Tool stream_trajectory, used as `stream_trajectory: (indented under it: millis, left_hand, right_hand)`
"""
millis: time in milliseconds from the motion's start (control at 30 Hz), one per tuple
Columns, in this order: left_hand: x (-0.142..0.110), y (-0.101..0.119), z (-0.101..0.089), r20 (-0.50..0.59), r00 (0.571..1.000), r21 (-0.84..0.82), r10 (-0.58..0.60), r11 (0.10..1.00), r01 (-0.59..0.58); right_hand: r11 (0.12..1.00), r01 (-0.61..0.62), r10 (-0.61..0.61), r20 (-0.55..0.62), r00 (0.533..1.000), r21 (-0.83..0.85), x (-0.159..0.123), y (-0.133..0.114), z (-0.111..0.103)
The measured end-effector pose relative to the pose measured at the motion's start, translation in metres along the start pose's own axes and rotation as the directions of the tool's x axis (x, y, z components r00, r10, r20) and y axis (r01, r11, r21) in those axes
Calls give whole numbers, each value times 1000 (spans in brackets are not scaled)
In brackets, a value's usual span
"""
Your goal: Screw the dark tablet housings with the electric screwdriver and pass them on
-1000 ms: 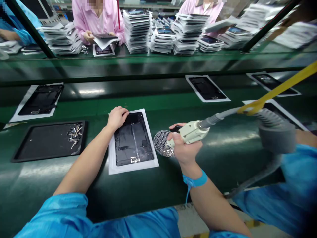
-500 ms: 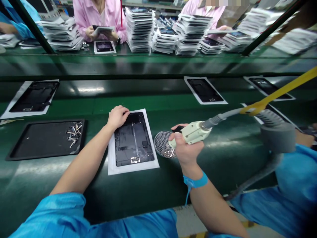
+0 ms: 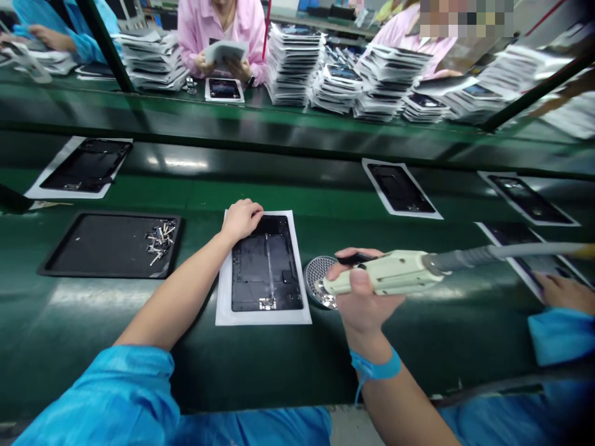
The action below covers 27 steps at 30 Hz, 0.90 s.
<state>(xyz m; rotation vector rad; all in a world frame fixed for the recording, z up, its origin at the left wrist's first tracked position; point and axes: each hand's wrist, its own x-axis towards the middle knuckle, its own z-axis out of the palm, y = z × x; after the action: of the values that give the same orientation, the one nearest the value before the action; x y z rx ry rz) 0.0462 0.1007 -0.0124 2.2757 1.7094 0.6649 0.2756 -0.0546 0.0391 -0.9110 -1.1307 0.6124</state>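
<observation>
Black tablet casing (image 3: 267,266) is laid on white sheet (image 3: 223,291) on green tabletop (image 3: 93,334), w/ L hand (image 3: 242,221) rested on its top edge, grip apart. Cream hand tool (image 3: 385,272) is clamped in R hand (image 3: 365,297) grip, tip held over round mesh dish (image 3: 318,279) just beside casing.

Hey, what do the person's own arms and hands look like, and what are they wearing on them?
The left hand and right hand are bare, with no gloves. The left forearm comes out of a loose, shiny bright blue sleeve. A blue wrist strap circles the right wrist, with a thin blue cord hanging from it.
</observation>
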Motion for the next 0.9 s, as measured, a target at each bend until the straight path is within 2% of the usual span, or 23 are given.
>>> stream_trajectory:
  millis: [133, 233, 467, 700, 900]
  left_hand:
    - [-1, 3, 0, 13, 1000, 17, -12, 1000, 12]
    - [-1, 4, -1, 13, 1000, 19, -11, 1000, 11]
    - [0, 5, 1, 0, 1000, -24, -19, 1000, 19]
    - [1, 4, 4, -21, 1000, -78, -23, 997, 22]
    - [1, 1, 7, -58, 998, -135, -29, 991, 21]
  right_hand:
    - [991, -90, 64, 230, 971, 102, -21, -5, 28]
    - [986, -123, 82, 325, 942, 108, -33, -3, 42]
    - [977, -155, 98, 341, 935, 144, -40, 0, 55]
    - [966, -188, 113, 361, 926, 179, -45, 6, 55]
    - [971, -169, 95, 378, 921, 168, -48, 9, 55]
